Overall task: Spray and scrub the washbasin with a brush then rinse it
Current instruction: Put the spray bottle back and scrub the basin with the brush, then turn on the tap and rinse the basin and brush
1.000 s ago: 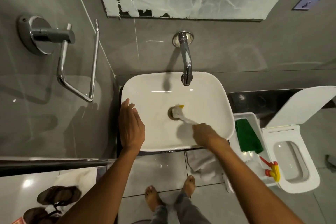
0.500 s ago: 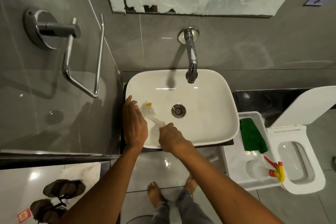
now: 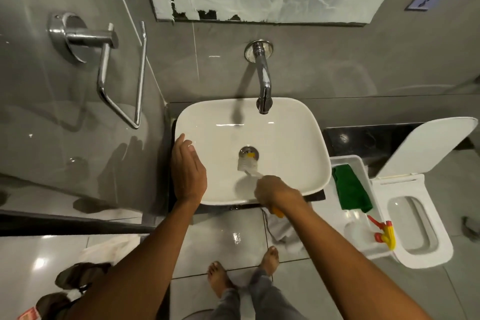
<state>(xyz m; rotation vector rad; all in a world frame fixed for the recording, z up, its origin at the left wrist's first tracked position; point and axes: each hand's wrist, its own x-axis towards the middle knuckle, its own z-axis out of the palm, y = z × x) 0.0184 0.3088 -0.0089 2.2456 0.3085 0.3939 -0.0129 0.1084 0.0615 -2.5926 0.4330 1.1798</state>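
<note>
A white rounded washbasin [image 3: 291, 138] sits below a chrome wall tap [image 3: 263, 86]. My right hand [image 3: 275, 193] grips a small brush [image 3: 246, 163] with white bristles and a yellow end; the bristle head lies against the basin floor right at the metal drain [image 3: 248, 151]. The yellow handle tip pokes out under my fist. My left hand [image 3: 188, 171] rests flat on the basin's left rim, fingers together, holding nothing. A clear spray bottle with a red and yellow trigger [image 3: 381, 235] lies in the white tray to the right.
A white tray [image 3: 348, 161] beside the basin holds a green cloth [image 3: 350, 189]. An open toilet [image 3: 415, 221] stands at the right. A chrome towel holder [image 3: 117, 73] is on the left wall. A cloth [image 3: 280, 228] lies on the floor under the basin, my bare feet [image 3: 244, 273] below.
My right hand has swept the brush from the basin's left wall back to the drain at the middle. My left hand stays on the left rim.
</note>
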